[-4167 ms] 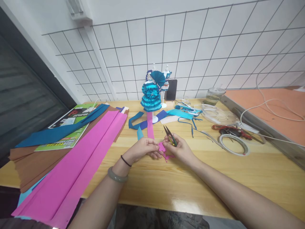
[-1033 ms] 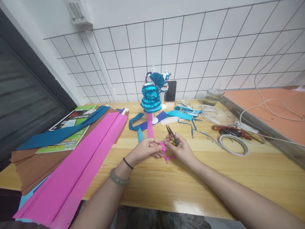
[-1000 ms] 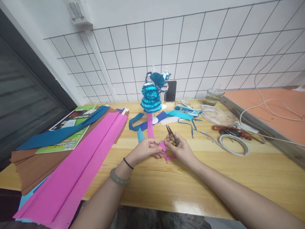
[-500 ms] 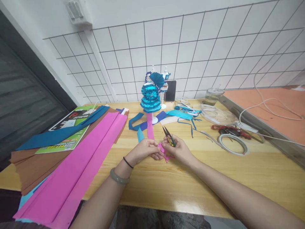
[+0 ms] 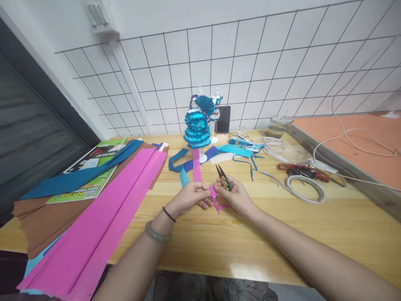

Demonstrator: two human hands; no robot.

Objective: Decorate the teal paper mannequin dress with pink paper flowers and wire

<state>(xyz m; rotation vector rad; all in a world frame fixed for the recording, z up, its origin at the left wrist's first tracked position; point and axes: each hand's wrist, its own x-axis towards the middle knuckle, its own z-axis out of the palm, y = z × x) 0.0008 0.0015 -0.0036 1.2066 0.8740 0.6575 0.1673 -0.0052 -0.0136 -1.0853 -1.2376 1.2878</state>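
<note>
My left hand [image 5: 194, 195] pinches a small pink paper piece [image 5: 212, 192] between thumb and fingers. At its other edge are the fingertips of my right hand [image 5: 237, 197], which also keeps a pair of small scissors [image 5: 223, 179] in its grip, dark blades pointing up and away. Tiny pink scraps [image 5: 222, 207] lie on the table just under the hands. Beyond them, a pink paper strip [image 5: 196, 167] runs toward a small dress form [image 5: 197, 129] in tiered, pleated teal paper. A second small stand [image 5: 215, 113] is partly hidden behind it.
Long pink paper sheets [image 5: 103, 217], brown paper [image 5: 46, 213] and a magazine [image 5: 100, 175] cover the left side. Blue paper strips [image 5: 238, 149] lie behind my hands. To the right are a tape roll [image 5: 305, 189], cables and a glass jar [image 5: 280, 126]. A phone [image 5: 223, 119] leans on the wall.
The right hand and scissors have shifted slightly to the right, and the pink piece has turned a little between the fingers. The left hand stays nearly still.
</note>
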